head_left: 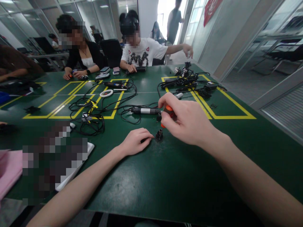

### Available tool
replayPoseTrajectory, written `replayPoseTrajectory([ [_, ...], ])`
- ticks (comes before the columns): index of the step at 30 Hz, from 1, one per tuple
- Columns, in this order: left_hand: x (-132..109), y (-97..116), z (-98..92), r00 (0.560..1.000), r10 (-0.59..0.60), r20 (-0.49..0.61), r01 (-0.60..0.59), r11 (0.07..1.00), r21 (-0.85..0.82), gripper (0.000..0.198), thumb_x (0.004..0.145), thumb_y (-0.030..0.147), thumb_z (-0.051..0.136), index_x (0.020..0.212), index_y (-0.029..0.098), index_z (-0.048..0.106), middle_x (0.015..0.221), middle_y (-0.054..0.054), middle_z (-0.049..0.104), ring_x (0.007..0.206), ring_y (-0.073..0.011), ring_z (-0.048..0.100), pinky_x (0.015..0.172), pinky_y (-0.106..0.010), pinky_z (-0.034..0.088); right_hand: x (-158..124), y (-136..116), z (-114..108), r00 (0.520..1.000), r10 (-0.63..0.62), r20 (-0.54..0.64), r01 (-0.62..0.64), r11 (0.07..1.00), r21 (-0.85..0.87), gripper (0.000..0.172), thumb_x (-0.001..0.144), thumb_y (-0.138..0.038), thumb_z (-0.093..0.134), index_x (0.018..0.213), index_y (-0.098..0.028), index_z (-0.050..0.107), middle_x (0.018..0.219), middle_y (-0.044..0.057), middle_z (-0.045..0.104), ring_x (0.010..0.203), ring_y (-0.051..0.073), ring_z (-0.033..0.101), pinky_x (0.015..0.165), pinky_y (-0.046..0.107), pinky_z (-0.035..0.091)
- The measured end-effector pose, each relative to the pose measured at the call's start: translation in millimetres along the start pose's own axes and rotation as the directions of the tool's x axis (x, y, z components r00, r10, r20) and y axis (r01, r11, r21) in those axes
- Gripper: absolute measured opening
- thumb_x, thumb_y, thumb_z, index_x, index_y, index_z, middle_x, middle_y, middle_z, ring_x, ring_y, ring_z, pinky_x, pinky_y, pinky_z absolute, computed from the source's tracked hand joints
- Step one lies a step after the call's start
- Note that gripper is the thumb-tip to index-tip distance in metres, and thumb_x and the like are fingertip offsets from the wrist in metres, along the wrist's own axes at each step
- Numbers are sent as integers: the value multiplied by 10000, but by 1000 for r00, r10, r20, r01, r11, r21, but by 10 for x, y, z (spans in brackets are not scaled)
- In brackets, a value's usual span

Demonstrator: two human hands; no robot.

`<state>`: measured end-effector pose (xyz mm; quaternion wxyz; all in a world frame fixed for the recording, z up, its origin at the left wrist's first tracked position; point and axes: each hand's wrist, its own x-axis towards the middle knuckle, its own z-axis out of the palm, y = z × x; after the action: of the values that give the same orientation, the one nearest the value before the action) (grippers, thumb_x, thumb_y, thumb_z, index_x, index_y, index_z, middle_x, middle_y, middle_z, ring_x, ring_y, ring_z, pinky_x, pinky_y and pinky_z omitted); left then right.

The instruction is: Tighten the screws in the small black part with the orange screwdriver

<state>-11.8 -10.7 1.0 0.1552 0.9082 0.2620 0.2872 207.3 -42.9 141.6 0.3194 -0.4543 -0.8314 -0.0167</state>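
My right hand [181,119] is closed around a screwdriver [168,108] with an orange and dark handle. Its shaft points down at a small black round part [159,136] standing on the green table. Beside that part, on its left, rests my left hand [137,141], fingers curled together with the tips at the part's edge. Whether those fingertips grip it I cannot make out. Just beyond lies a black and silver pen-shaped electric tool [145,111] with a cable, and another small dark piece [159,117] sits by its right end.
Coiled black cables [91,124] lie left of centre, near a white ring [106,93]. More cables and black devices [184,80] pile up at the far right. Yellow tape [236,118] marks the green table [132,186]. People [142,50] sit across it.
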Motion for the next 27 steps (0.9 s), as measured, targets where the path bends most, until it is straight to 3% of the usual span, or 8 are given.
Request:
replayPoseTrajectory([
  [6, -7, -4, 2, 1000, -17, 15, 17, 1000, 4, 224, 998, 140, 559, 1052, 185, 772, 1003, -68, 788, 909, -186, 733, 829, -294, 595, 0, 2, 2, 999, 24, 26, -23, 998, -51, 298, 1007, -461, 504, 867, -215, 597, 612, 1, 592, 552, 181, 540, 572, 282, 237],
  [11, -14, -14, 4, 999, -33, 28, 33, 999, -4, 232, 996, 136, 558, 1060, 190, 775, 1008, -67, 789, 916, -183, 737, 842, -293, 602, 0, 1, 23, 999, 32, 9, -31, 998, -48, 200, 946, -328, 536, 1062, -193, 629, 651, -12, 623, 508, 163, 492, 575, 275, 260],
  [15, -12, -19, 7, 999, -31, 26, 32, 999, -23, 237, 995, 134, 554, 1061, 193, 774, 1027, -69, 790, 959, -195, 747, 867, -304, 604, 2, -9, 2, 1000, 13, 16, -12, 1000, -29, 140, 898, -307, 529, 933, -200, 613, 686, 9, 645, 567, 172, 530, 591, 278, 280],
  [20, -2, -3, 1, 1000, -24, 16, 24, 1000, -14, 226, 995, 140, 557, 1048, 182, 773, 997, -69, 784, 909, -194, 737, 827, -302, 599, 9, -9, -12, 997, 60, 43, -57, 996, -66, 329, 988, -500, 531, 848, -213, 607, 649, 18, 633, 567, 184, 554, 584, 285, 246],
  [27, -9, -12, 2, 999, -37, 31, 38, 999, -9, 226, 997, 142, 557, 1054, 190, 770, 1018, -66, 794, 932, -192, 741, 842, -300, 596, 11, -4, 7, 999, 44, 20, -43, 998, -40, 154, 882, -282, 519, 962, -208, 627, 674, 12, 638, 564, 179, 532, 580, 283, 263],
])
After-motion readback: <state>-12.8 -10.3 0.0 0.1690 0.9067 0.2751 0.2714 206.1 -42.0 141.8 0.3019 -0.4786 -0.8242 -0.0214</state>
